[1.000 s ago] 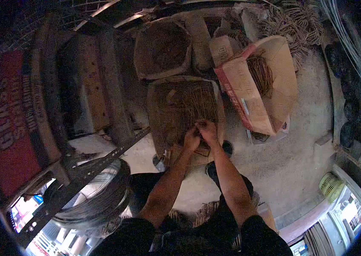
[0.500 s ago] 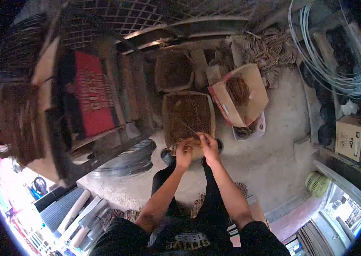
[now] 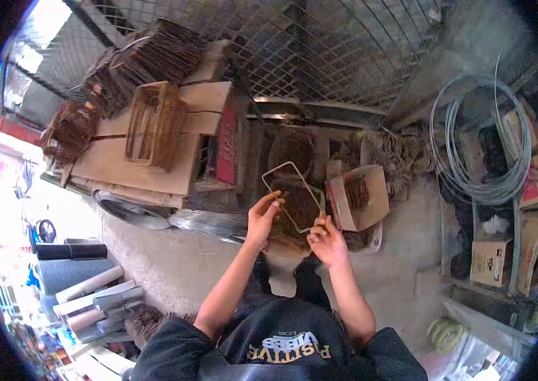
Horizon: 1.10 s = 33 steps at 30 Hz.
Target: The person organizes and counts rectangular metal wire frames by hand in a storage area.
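A thin rectangular rebar stirrup (image 3: 306, 187) is held up in front of me, tilted, with one corner pointing away. My left hand (image 3: 262, 219) pinches its left side between thumb and fingers. On the opposite lower side, my right hand (image 3: 327, 242) has its fingers closed around the rod near a corner. Below the stirrup stands a brown container (image 3: 288, 247) between my feet; its dark contents cannot be made out. Just right of my right hand is an open cardboard box (image 3: 377, 190) with rusty bent pieces inside.
On the left, a wooden bench (image 3: 135, 162) bears stacks of rusty stirrups (image 3: 164, 127). A red box (image 3: 226, 149) stands at its end, with wire coils (image 3: 202, 223) below. A large wire coil (image 3: 523, 149) hangs at right above a carton (image 3: 490, 261). Rolls (image 3: 72, 279) lie lower left.
Both hands have risen from low over the container and moved apart. The stirrup now shows clearly between them. The camera view has tilted up, bringing the bench top into sight.
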Tool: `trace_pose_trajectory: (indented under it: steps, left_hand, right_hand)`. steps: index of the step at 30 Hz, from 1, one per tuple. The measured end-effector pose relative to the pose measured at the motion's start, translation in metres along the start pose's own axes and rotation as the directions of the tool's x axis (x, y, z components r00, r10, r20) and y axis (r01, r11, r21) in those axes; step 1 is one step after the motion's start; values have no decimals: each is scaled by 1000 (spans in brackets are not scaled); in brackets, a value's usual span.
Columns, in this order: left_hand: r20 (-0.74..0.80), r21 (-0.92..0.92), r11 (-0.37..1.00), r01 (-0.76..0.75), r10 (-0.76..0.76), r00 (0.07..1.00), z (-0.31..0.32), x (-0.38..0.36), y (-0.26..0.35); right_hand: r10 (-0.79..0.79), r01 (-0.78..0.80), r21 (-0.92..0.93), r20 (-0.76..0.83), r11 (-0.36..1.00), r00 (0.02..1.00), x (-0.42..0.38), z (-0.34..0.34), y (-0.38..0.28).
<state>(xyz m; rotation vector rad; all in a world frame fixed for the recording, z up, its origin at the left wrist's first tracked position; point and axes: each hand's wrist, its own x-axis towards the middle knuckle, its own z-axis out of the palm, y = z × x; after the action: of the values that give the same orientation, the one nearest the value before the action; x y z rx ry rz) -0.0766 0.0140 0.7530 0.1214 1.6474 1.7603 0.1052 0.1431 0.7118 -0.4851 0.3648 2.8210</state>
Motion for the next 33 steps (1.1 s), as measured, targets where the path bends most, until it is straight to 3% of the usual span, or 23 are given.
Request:
trace_pose_trajectory:
  steps: [6, 8, 9, 11, 12, 13, 15, 16, 17, 19, 21, 23, 25, 28, 31, 33]
  left_hand:
    - [-84, -26, 969, -245, 242, 967, -16, -43, 80]
    - [-40, 102, 914, -394, 399, 916, -36, -53, 102]
    - [-46, 96, 911, -402, 408, 912, -47, -58, 114]
    - [50, 177, 846, -502, 502, 863, -74, -68, 143]
    - [68, 231, 782, -579, 581, 811, -84, -73, 158]
    - [75, 226, 778, -586, 586, 807, -100, -76, 170]
    - [276, 373, 504, -779, 741, 612, -134, -82, 194]
    - [335, 407, 405, -819, 768, 546, -148, -85, 209]
    - [341, 398, 401, -825, 770, 539, -163, -89, 222]
    - [509, 436, 197, -878, 751, 420, -193, -91, 243]
    - [563, 446, 141, -884, 724, 399, -221, -83, 256]
    - [689, 408, -147, -901, 697, 199, -241, -74, 279]
    - [707, 397, -175, -901, 684, 179, -258, -66, 295]
    - [737, 434, -332, -837, 665, 118, -277, -47, 317]
    - [742, 444, -376, -813, 664, 98, -291, -26, 332]
    - [740, 450, -379, -809, 665, 100, -299, -11, 336]
  right_hand:
    - [-42, 48, -308, 25, 950, 999, 6, 56, 34]
    - [-81, 71, -481, 0, 874, 997, 14, 72, 49]
    - [-76, 69, -490, 6, 869, 997, 16, 82, 62]
    - [-224, 282, -804, 190, 523, 956, 23, 103, 92]
    - [-196, 305, -861, 244, 406, 950, 31, 104, 99]
    - [-202, 315, -860, 252, 401, 946, 37, 118, 116]
    - [-166, 273, -925, 235, 266, 958, 45, 145, 148]
    - [-152, 231, -928, 193, 293, 969, 55, 151, 160]
    - [-161, 240, -927, 200, 288, 967, 64, 158, 173]
    - [-120, 315, -882, 291, 351, 949, 84, 181, 197]
    - [-135, 394, -824, 372, 407, 918, 102, 208, 214]
    - [-190, 449, -826, 408, 340, 893, 124, 231, 220]
    - [-234, 551, -828, 518, 106, 823, 147, 253, 229]
    - [-298, 568, -823, 545, -12, 784, 169, 289, 246]
    - [-307, 534, -837, 544, -123, 781, 187, 312, 254]
    - [-339, 483, -834, 550, -265, 764, 197, 322, 260]
